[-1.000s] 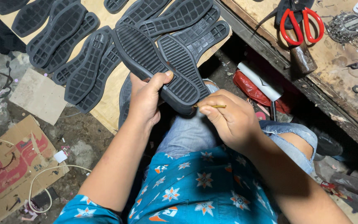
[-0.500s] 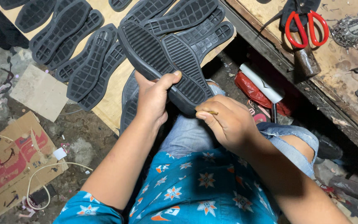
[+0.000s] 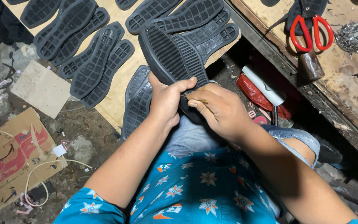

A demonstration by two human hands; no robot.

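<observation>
item: black rubber shoe sole, ribbed tread up, held over the lap, heel end in the grip, toe end pointing away toward the board.

left hand: closed round the near end of the sole from its left edge, thumb laid across the tread, fingers underneath and out of sight.

right hand: closed, touching the left thumb, fingertips pinching a thin yellowish tool against the sole's near edge; the tool's tip is hidden, its kind cannot be told.

beyond the grip: more black soles in overlapping rows on a pale wooden board; one sole lies just left of the left wrist.

right of the grip: workbench with red-handled scissors and a heap of small nails.

left of the grip, well apart: flattened cardboard on the dirty floor.
</observation>
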